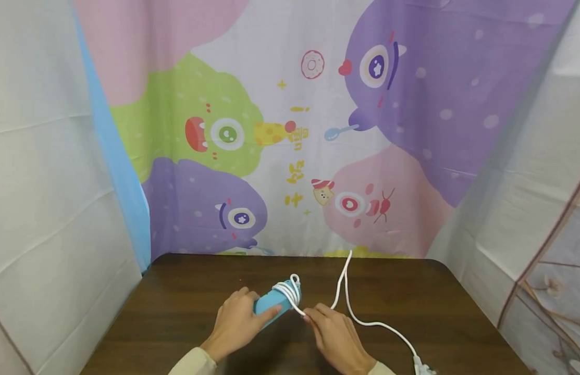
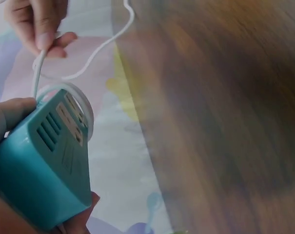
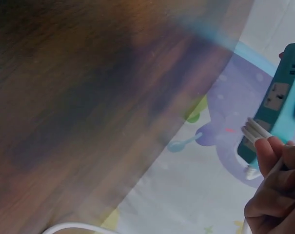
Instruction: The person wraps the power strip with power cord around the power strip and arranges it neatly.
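Observation:
My left hand (image 1: 238,319) grips a light-blue power strip (image 1: 272,304) near its end, tilted above the brown table. Sockets and vent slots show on the power strip (image 2: 49,151) in the left wrist view. Several turns of white cord (image 1: 290,295) wrap around its far end, with a small loop at the top. Just right of the strip, my right hand (image 1: 337,336) pinches the cord between thumb and fingers, a short stretch running from the wraps to the fingertips. In the right wrist view, the right hand (image 3: 276,195) holds the cord close beside the wraps.
From the right hand the loose cord (image 1: 347,291) runs to the table's far edge, bends back and ends in a white plug (image 1: 423,367) at the front right. Behind the dark wooden table (image 1: 191,291) hangs a curtain (image 1: 290,229) with cartoon monsters; pale cloth hangs on both sides.

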{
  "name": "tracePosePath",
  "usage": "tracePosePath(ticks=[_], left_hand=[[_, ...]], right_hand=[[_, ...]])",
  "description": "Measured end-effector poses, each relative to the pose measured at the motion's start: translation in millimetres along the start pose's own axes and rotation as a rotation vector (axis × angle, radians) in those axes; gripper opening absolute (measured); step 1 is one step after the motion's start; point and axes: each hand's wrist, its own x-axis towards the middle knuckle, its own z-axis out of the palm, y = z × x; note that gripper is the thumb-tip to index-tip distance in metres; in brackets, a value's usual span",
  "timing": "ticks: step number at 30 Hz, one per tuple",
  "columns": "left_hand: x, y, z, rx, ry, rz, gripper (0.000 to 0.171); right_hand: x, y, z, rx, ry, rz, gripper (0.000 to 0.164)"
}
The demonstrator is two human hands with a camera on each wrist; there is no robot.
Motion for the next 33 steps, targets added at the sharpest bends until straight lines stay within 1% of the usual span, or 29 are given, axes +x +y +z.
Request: tracePosePath(ticks=[2,4,7,11,14,17,20,24,29,33], left_hand=[[0.5,-1.3,-1.1,-0.055,-0.015,-0.035,0.058],[1.3,-2.1,-2.8,-0.111,-0.043,-0.066,0.058],[1.9,-2.6,-5.9,-0.222,-0.116,-0.120,0.060],[1.0,-1.4,-8.5,-0.412,-0.213,-0.192,0.058],[-0.4,-0.9,-8.7,-0.544,-0.263,-0.214,0.053],[-1.5,-1.1,-9.0,-0.654,-0.320,-0.236,0.051],[-2.1,-2.1,-9.4,-0.735,-0.369,-0.242,0.050],[-2.3,-3.0,-9.9,-0.793,-0.420,-0.211,0.047],[-4.2,-4.1,-12.3,-0.862,-0.497,-0.179,0.045],[-5.8,-5.5,-13.7,-0.911,-0.569,-0.134,0.043]], right_hand=[[-1.6,1.2,0.8,0.010,0.000,0.004,0.009],[-4.0,2.3,1.3,0.011,0.004,0.005,0.011],[-7.7,3.3,1.7,0.010,0.012,0.002,0.015],[-10.5,3.4,3.0,0.032,-0.001,-0.004,0.018],[-10.7,2.9,5.0,0.058,-0.017,-0.009,0.018],[-9.8,2.0,7.0,0.087,-0.026,-0.027,0.017],[-8.5,1.1,8.6,0.126,-0.034,-0.061,0.015],[-7.5,0.3,9.1,0.172,-0.033,-0.105,0.012],[-5.0,-1.2,8.1,0.198,-0.036,-0.112,0.013],[-3.4,-2.6,7.8,0.184,-0.044,-0.122,0.006]])
